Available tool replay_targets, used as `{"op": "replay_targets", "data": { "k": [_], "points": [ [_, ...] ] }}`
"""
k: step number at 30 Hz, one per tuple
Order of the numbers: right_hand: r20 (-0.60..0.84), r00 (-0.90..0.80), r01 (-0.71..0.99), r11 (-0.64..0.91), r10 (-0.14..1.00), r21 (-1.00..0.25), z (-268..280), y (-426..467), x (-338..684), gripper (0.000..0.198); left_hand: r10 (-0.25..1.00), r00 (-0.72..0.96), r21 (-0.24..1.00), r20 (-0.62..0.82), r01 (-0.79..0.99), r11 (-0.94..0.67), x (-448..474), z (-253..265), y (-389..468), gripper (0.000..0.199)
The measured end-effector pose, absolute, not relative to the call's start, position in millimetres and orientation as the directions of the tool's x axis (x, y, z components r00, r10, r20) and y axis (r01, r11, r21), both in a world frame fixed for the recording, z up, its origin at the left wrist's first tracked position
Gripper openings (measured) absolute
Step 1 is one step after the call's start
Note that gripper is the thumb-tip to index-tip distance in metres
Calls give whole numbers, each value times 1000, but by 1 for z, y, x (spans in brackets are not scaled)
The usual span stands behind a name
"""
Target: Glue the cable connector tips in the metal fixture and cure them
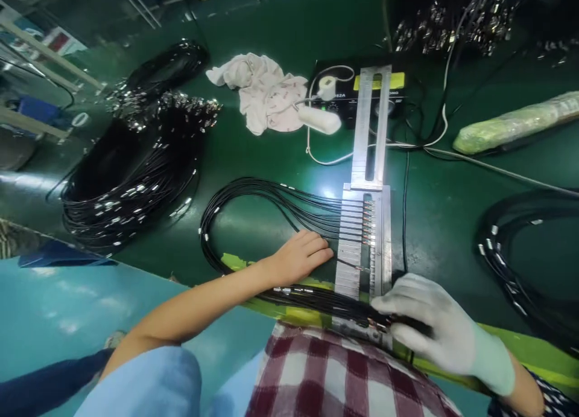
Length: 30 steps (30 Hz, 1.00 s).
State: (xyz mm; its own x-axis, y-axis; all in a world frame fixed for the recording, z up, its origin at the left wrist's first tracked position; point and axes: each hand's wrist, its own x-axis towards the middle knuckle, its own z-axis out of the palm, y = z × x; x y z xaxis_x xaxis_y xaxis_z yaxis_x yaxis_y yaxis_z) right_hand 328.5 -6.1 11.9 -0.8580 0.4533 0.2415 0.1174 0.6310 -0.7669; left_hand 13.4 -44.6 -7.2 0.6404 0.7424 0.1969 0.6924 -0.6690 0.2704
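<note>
My bare left hand (301, 257) is closed, fingers down, on a black cable (347, 262) whose stripped end reaches the slot of the metal fixture (348, 278). Above it, several black cables (316, 206) lie side by side in the fixture's grooves, their metal-tipped ends in a row. They loop round to the left. In a white glove, my right hand (425, 320) curls round something dark at the fixture's lower right; the fingers hide most of it. Beside its fingertips are the ends of a cable bundle (325, 302) that lies across the fixture's near end.
Big coils of black cable (131, 181) lie at left, another coil (502, 266) at right. Behind stand a black control box (348, 106) with white cords, a crumpled white cloth (266, 91) and a plastic-wrapped roll (515, 124). Yellow-green tape (520, 350) runs along the near table edge.
</note>
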Motion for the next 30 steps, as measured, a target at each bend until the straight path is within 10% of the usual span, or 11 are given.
{"op": "replay_targets", "data": {
  "k": [8, 23, 30],
  "points": [
    [115, -594, 421, 429, 796, -799, 1, 32, 338, 19, 756, 615, 340, 226, 677, -653, 18, -2, -32, 39],
    [140, -613, 383, 448, 778, -808, 1, 30, 334, 19, 675, 690, 144, 261, 664, -734, 20, 4, -25, 37],
    [136, -608, 392, 444, 782, -806, 4, 30, 331, 20, 700, 671, 279, 244, 643, -713, 20, -6, -26, 37]
  ]
}}
